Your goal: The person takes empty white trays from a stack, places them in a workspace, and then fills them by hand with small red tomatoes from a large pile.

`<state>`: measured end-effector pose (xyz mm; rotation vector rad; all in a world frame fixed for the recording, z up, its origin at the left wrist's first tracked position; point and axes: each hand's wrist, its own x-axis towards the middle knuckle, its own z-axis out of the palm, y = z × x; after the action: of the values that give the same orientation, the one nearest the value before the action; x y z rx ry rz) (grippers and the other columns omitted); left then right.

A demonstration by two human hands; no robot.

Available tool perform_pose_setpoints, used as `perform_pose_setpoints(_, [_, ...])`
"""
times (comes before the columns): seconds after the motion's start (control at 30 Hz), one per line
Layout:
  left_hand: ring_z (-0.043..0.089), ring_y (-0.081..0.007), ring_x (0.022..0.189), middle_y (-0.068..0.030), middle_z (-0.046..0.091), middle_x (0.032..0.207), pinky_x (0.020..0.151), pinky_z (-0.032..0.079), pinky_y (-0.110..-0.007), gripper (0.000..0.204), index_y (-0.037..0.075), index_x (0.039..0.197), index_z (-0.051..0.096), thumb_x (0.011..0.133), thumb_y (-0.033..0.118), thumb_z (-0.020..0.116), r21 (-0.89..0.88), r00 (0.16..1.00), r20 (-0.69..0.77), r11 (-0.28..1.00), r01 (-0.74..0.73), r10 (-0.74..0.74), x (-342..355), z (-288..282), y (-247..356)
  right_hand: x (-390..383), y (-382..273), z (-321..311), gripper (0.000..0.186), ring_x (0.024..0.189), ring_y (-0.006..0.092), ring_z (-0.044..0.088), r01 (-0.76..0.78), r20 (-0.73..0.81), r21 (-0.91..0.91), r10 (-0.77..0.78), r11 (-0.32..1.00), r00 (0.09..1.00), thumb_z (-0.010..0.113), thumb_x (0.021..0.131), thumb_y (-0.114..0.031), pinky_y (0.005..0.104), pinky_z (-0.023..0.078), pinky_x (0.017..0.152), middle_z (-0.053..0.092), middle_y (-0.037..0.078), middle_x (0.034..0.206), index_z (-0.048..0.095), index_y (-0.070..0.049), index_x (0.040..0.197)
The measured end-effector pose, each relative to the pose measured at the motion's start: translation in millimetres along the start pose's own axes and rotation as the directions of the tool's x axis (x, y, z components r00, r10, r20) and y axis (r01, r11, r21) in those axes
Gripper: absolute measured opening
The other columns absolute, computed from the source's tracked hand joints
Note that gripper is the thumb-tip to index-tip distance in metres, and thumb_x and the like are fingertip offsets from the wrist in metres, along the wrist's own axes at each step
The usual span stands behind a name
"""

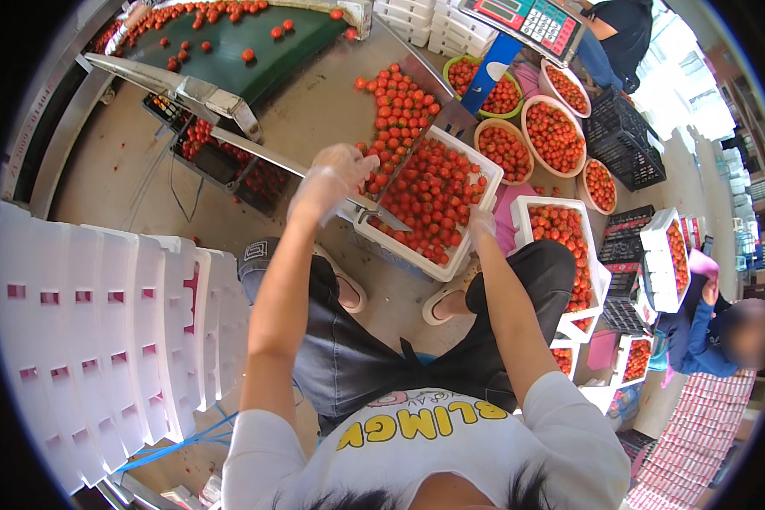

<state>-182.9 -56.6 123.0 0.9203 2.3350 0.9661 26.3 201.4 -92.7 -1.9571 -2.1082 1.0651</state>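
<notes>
Between my knees stands a white foam box (438, 270) full of small red cherry tomatoes (433, 191). A metal chute (310, 106) slopes down to its far left side, with more cherry tomatoes (395, 106) heaped at its mouth. My left hand (336, 177), in a clear thin glove, is over the chute's near edge. Its fingers reach out apart at the side of the heap, and I see nothing held in them. My right hand (482, 223), also gloved, is closed on the box's right rim; its fingertips are partly hidden.
A green conveyor belt (229, 55) with scattered tomatoes is at the far left. Stacked white foam boxes (102, 314) stand left. Tomato-filled basins (552, 136), another tomato box (518, 212) and a black crate (625, 140) are right, below a weighing scale (527, 21). Two other people are at the right.
</notes>
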Motion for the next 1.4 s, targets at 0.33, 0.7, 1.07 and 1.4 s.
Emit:
perform_pose_setpoints(0.33, [0.057,-0.0129,0.063,-0.005,0.053,0.073,0.053,0.051,-0.022,0.043,-0.001,0.093,0.052,0.091,0.042,0.05,-0.931,0.87,0.366,-0.136,0.339,-0.332,-108.5,82.4,0.3,-8.7,3.5,-1.2,0.046,0.089,0.0392,0.061,0.012,-0.166,0.28,0.036,0.96,0.985,0.048,0.08,-0.036,0.0456,0.047,0.076,0.063,0.025,0.095,0.06,0.001,0.104])
perform_pose_setpoints(0.7, [0.054,-0.0104,0.063,0.0003,0.051,0.07,0.06,0.053,-0.021,0.015,0.003,0.087,0.052,0.092,0.017,0.053,-0.868,0.885,0.417,-0.379,0.321,-0.206,-56.2,103.0,-4.1,19.8,6.1,-1.0,0.051,0.093,0.0424,0.058,0.239,-0.197,0.161,-0.206,0.958,0.959,0.043,0.086,-0.043,0.0486,0.044,0.078,0.06,0.029,0.097,0.058,0.004,0.1])
perform_pose_setpoints(1.07, [0.057,-0.0158,0.087,-0.0065,0.056,0.092,0.083,0.051,-0.031,0.026,0.001,0.101,0.054,0.095,0.025,0.046,-0.845,0.782,0.514,-0.051,0.532,-0.352,-84.1,179.3,9.9,9.0,-11.1,3.6,0.056,0.094,0.0436,0.057,0.14,-0.199,0.22,-0.096,0.965,0.975,0.042,0.086,-0.047,0.0476,0.043,0.082,0.06,0.03,0.094,0.059,0.006,0.096])
perform_pose_setpoints(1.4, [0.055,-0.0183,0.093,-0.0096,0.055,0.095,0.084,0.048,-0.031,0.026,-0.003,0.101,0.055,0.092,0.02,0.048,-0.843,0.719,0.488,-0.052,0.536,-0.494,-75.1,215.5,-5.6,-7.7,-21.9,-4.6,0.053,0.094,0.0435,0.056,0.153,-0.159,0.299,-0.109,0.942,0.981,0.043,0.087,-0.044,0.0471,0.042,0.082,0.059,0.03,0.095,0.059,0.006,0.096])
